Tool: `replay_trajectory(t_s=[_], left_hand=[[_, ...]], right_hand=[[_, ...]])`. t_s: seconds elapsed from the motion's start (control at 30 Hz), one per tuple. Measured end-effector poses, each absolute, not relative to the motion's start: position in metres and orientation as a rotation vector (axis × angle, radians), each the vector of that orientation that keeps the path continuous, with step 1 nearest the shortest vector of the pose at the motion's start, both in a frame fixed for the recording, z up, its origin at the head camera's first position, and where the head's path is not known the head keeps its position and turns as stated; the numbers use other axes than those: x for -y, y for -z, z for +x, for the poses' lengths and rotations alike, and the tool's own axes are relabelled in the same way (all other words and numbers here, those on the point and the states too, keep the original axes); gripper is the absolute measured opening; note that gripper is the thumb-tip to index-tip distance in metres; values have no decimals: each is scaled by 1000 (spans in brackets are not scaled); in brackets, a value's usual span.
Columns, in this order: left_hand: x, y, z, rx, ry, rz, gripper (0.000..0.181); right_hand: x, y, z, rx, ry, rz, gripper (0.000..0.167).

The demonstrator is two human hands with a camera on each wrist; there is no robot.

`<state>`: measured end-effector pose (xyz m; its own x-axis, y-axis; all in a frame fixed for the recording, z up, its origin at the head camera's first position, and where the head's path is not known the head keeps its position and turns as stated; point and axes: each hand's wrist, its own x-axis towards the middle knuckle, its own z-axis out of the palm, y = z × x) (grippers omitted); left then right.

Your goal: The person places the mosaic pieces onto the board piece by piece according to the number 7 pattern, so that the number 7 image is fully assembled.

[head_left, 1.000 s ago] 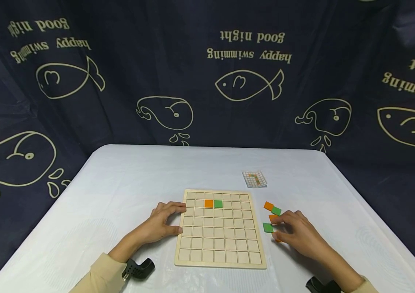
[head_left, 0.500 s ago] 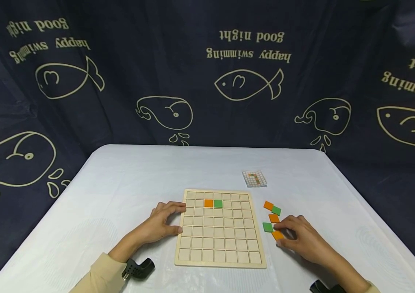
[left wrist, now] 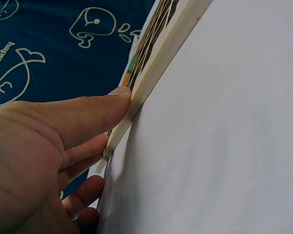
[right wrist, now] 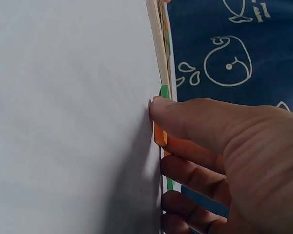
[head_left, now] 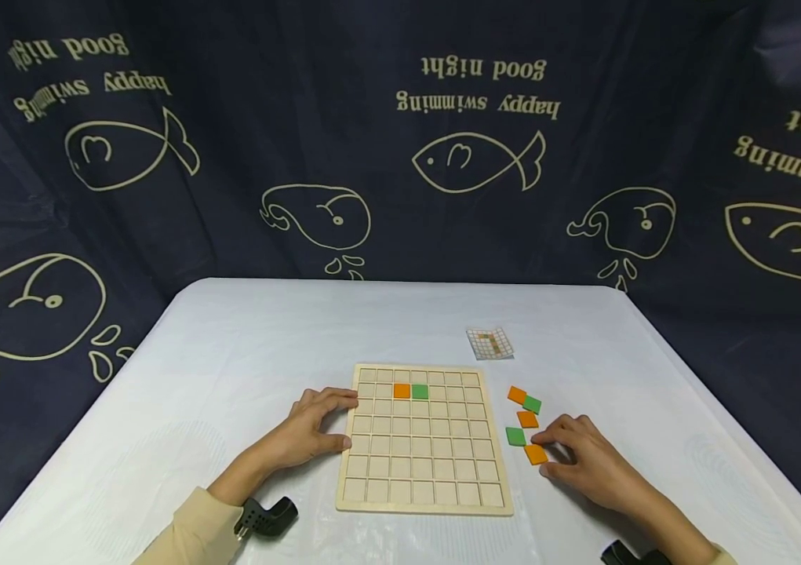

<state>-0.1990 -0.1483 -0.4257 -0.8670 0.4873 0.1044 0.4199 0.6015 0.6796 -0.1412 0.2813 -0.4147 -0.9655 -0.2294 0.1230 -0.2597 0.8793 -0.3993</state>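
A wooden grid board (head_left: pixel 424 514) lies on the table, with an orange tile (head_left: pixel 402 391) and a green tile (head_left: pixel 420 391) side by side in its second row from the far edge. My left hand (head_left: pixel 310 430) rests against the board's left edge, thumb and fingertips spread along it. In the left wrist view the thumb (left wrist: pixel 107 109) touches the rim. To the right of the board, my right hand (head_left: pixel 587 459) pinches a loose orange tile (head_left: pixel 535 454) between thumb and index finger. The right wrist view shows the thumb on that tile's near edge (right wrist: pixel 160 135).
Beside the pinched tile lie a green tile (head_left: pixel 515 436), an orange tile (head_left: pixel 527 420), and farther back another orange tile (head_left: pixel 516 395) touching a green one (head_left: pixel 531 405). A small pattern card (head_left: pixel 489 344) lies beyond the board. Dark printed cloth (head_left: pixel 400 235) hangs behind the table.
My right hand has drawn back to the right and nearer to me, uncovering the middle and nearest orange tiles. The left hand and the board have stayed in place.
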Motion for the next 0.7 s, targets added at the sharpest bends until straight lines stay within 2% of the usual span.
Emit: replay_trajectory(t_s=[0.7], left_hand=[[148,427,-200,-2716,-1133,769,57]], right_hand=[[-286,420,-142,2926,-665,408,23]])
